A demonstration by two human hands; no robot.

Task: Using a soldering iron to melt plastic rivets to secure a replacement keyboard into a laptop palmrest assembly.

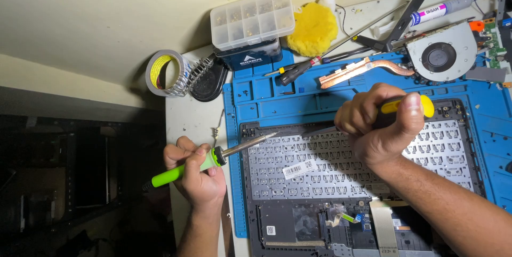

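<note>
My left hand [196, 174] grips a soldering iron with a green handle [176, 173]; its metal tip [256, 141] reaches to the upper left corner of an opened laptop's keyboard underside [320, 171]. My right hand [380, 123] is closed on a black and yellow handled tool [408, 106], whose thin blade [320, 130] points left along the keyboard's top edge. The laptop shell lies on a blue work mat [266, 94].
Behind the mat lie a cooling fan with a copper heat pipe [440, 54], a screwdriver [298, 69], tweezers, a syringe tube [442, 7], a yellow pad [313, 29], a clear parts box [252, 18], a tape roll [162, 72] and a coil iron stand [200, 70].
</note>
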